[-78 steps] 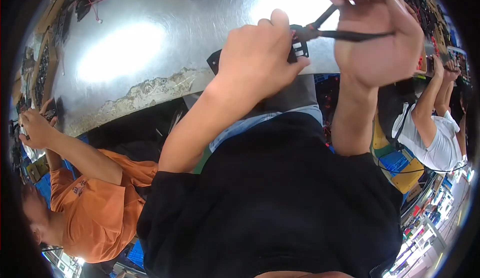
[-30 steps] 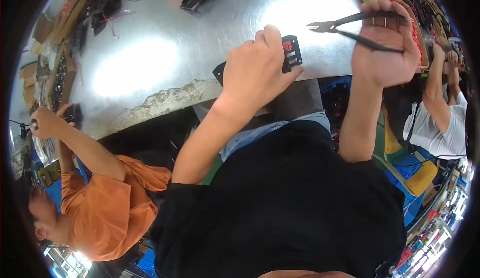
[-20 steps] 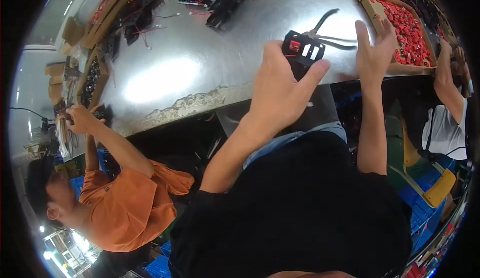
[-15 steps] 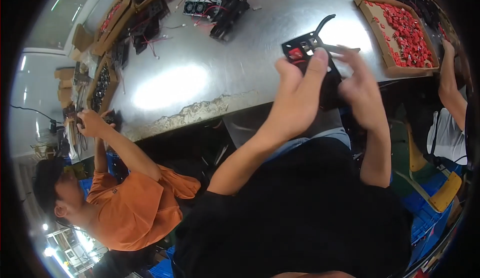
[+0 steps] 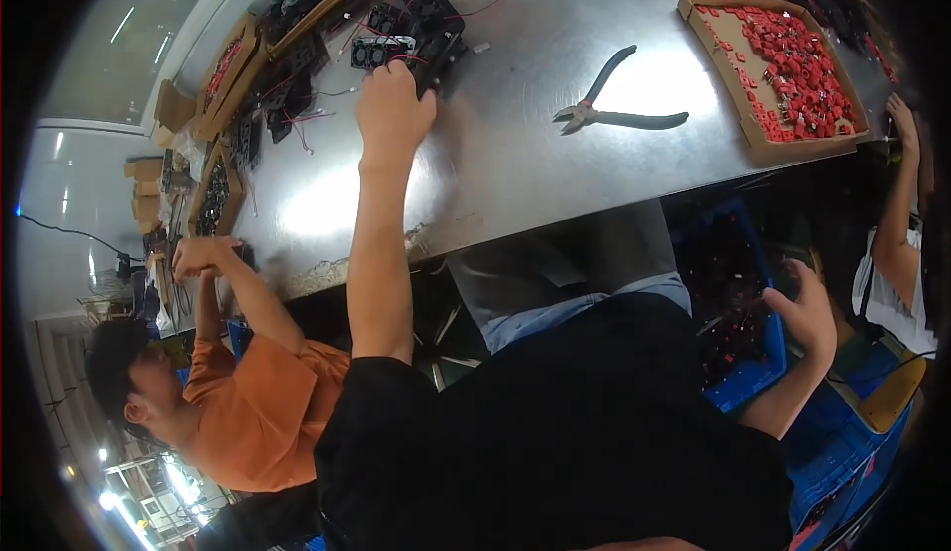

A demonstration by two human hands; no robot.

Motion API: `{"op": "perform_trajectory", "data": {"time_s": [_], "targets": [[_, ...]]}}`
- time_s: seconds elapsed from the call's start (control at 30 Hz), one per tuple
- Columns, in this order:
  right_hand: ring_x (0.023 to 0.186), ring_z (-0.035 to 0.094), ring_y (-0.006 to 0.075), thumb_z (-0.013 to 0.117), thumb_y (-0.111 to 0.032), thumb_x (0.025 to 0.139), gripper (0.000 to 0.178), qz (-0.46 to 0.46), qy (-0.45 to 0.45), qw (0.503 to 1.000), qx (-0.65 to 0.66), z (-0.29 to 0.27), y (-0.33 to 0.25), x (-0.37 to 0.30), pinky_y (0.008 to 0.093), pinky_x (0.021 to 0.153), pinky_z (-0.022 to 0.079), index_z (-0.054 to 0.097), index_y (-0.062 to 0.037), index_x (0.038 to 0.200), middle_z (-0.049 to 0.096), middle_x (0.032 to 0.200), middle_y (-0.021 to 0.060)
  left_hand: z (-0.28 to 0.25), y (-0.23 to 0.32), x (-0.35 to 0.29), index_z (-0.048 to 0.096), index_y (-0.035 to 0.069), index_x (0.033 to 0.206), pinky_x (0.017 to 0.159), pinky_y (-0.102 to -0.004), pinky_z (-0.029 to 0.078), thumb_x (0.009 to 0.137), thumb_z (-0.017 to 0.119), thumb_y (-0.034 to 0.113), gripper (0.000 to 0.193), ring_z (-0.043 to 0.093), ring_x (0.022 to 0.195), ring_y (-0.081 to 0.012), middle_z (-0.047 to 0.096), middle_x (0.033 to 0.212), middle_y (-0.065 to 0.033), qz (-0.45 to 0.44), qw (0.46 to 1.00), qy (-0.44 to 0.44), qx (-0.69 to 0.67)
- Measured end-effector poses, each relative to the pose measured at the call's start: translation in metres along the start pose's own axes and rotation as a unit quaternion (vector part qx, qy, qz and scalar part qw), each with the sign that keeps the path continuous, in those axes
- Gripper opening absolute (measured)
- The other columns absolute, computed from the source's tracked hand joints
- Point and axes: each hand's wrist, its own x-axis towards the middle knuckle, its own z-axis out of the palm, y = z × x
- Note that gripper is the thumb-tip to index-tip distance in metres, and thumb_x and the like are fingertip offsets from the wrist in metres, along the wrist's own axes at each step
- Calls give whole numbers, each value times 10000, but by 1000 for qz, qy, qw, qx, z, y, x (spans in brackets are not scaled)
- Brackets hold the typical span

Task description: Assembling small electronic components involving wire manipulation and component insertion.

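Note:
My left hand (image 5: 394, 110) reaches across the metal table to a pile of black fan units (image 5: 431, 21) with red wires. Its fingers are curled at the pile's near edge, beside a twin-fan piece (image 5: 381, 51); what they grip is hidden. My right hand (image 5: 804, 303) is low at the right, fingers apart and holding nothing. It hovers by the rim of a blue crate (image 5: 771, 353) with dark and red parts inside. Diagonal cutters (image 5: 614, 115) with dark handles lie on the table, jaws parted, touched by neither hand.
A cardboard tray (image 5: 723, 85) of small red parts sits at the table's right. More boxes and black wired parts (image 5: 287, 85) line the left side. A co-worker in orange (image 5: 258, 392) works at the left; another person's arm (image 5: 897, 214) shows at far right.
The cutters have left my hands and lie on the table. The black piece is out of my hands. My left hand moved left to the fan pile; my right hand dropped beside the crate.

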Motion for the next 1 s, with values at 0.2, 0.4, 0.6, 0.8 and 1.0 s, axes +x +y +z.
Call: {"op": "perform_trajectory", "data": {"time_s": [0.2, 0.4, 0.6, 0.8, 1.0], "targets": [[1037, 661, 231, 773, -173, 779, 560, -312, -78, 916, 239, 38, -139, 18, 352, 928, 515, 603, 5, 1283, 671, 1172, 148, -45, 50, -19, 631, -9, 849, 736, -481, 523, 801, 685, 310, 328, 676, 768, -384, 694, 792, -183, -65, 990, 62, -105], [1021, 665, 350, 868, -241, 753, 796, -486, 89, 845, 206, 78, -259, 26, 386, 855, 547, 459, 9, 1388, 642, 1134, 201, -118, 125, -78, 627, -18, 847, 597, -355, 450, 859, 720, 319, 350, 553, 596, -225, 591, 662, -104, -167, 914, 19, -369], [832, 724, 349, 806, -175, 829, 523, -459, 45, 851, 250, 76, -250, 16, 375, 702, 575, 511, 20, 1214, 692, 974, 171, -127, 142, -119, 595, -37, 936, 588, -344, 438, 999, 601, 307, 350, 547, 619, -199, 580, 678, -109, -76, 868, -71, -486], [795, 735, 225, 785, -148, 833, 408, -318, 26, 895, 311, 69, -242, 4, 338, 673, 575, 561, 37, 1119, 707, 893, 165, -126, 150, -114, 570, -44, 1053, 672, -388, 488, 1040, 518, 233, 281, 631, 692, -278, 648, 794, -170, -34, 811, -144, -567], [745, 656, 90, 601, -41, 931, 217, -228, 31, 888, 397, 63, -233, 14, 250, 674, 544, 648, 74, 1109, 711, 807, 96, -83, 173, -128, 579, -13, 1277, 873, -474, 504, 889, 597, 32, 391, 628, 1017, -358, 627, 1086, -197, 122, 966, 192, -124]]}}
